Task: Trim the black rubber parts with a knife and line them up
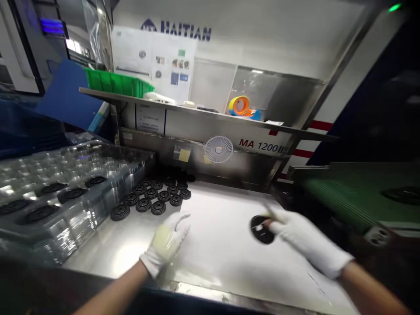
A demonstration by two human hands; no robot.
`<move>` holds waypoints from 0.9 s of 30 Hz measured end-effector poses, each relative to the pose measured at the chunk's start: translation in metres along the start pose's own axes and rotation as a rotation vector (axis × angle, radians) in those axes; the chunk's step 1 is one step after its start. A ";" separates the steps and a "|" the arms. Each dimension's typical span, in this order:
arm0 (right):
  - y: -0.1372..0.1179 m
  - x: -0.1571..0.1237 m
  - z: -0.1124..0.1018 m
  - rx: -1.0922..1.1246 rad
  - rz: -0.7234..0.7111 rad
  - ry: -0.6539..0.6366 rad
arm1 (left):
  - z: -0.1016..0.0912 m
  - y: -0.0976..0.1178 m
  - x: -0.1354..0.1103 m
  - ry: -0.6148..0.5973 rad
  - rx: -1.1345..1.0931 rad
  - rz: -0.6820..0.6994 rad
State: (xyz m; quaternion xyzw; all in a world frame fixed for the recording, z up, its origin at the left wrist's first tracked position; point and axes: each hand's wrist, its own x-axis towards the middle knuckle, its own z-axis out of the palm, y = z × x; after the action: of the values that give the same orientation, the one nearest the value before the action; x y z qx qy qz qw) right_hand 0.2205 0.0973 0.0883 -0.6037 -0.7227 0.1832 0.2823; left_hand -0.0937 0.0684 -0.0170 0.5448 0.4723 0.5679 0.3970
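Both of my hands wear white gloves over a steel worktable. My right hand grips a black round disc part just above the table at the right. My left hand hovers near the table's middle, fingers loosely curled and blurred by motion, with nothing visible in it. Just beyond it lie several black ribbed round parts in rows on the table.
Clear plastic trays with a few black parts in their pockets are stacked at the left. A green conveyor belt runs at the right. A shelf above carries a green bin and tape rolls. A small white fan hangs under it.
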 end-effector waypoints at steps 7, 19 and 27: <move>-0.077 -0.105 0.099 0.221 -0.102 -0.341 | 0.076 0.043 -0.118 -0.072 -1.047 -0.686; -0.053 -0.098 0.115 0.446 -0.089 -0.098 | 0.051 0.036 -0.080 0.170 -1.157 -0.616; -0.036 -0.051 0.124 0.318 -0.078 -0.085 | 0.065 0.028 -0.024 0.238 -0.957 -0.502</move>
State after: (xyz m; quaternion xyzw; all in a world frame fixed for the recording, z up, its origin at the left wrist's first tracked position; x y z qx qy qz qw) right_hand 0.1204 0.0501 0.0042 -0.5144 -0.7188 0.3097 0.3503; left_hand -0.0248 0.0454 0.0015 0.1065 0.3186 0.6646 0.6674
